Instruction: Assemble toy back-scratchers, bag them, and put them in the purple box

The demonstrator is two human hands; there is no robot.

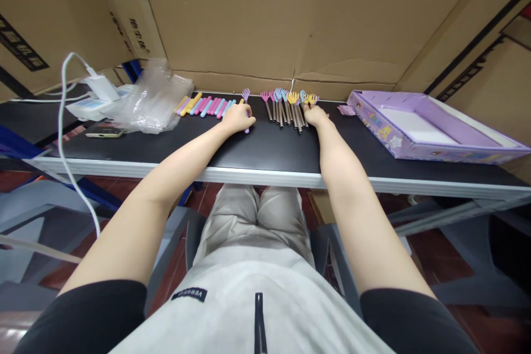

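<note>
My left hand [238,118] is closed around a small back scratcher with a purple claw head [246,94]; its purple lower end shows below the fingers. Beside that hand, to the left, lies a row of pink, blue, yellow and purple handles [206,106]. My right hand [316,115] curls at the right end of a group of metal-stemmed back scratchers [286,108] with pink, blue and yellow claw heads. Yellow and purple heads [312,99] poke out just past its fingers, which are partly hidden.
An open purple printed box [431,127] stands on the right of the black table [269,149], a small pink packet [347,110] beside it. Clear plastic bags [149,102], a phone [105,131] and a white charger with cable [102,87] lie left. Cardboard [265,16] walls the back.
</note>
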